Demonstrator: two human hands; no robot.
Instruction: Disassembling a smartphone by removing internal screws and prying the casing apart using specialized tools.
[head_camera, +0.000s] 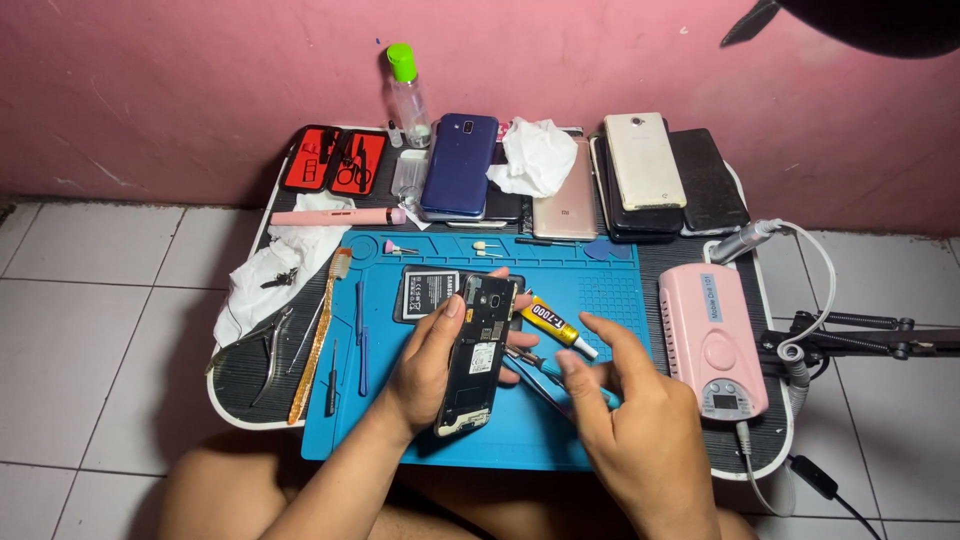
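My left hand (432, 362) grips an opened black phone (477, 352) with its back cover off, tilted above the blue work mat (590, 290). My right hand (628, 410) hovers just right of the phone, fingers spread, holding nothing. A yellow glue tube (555, 326) lies on the mat between the two hands. A black battery (428, 292) rests on the mat behind the phone. Thin metal tools (545, 375) lie under my right fingers.
A pink electric device (710, 340) with a cable sits at right. Several phones (640, 165), a blue phone (460, 165), crumpled tissue (538, 155), a clear bottle with a green cap (408, 95) and a red tool case (335, 160) line the back. Pliers, a toothbrush (318, 335) and cloth lie left.
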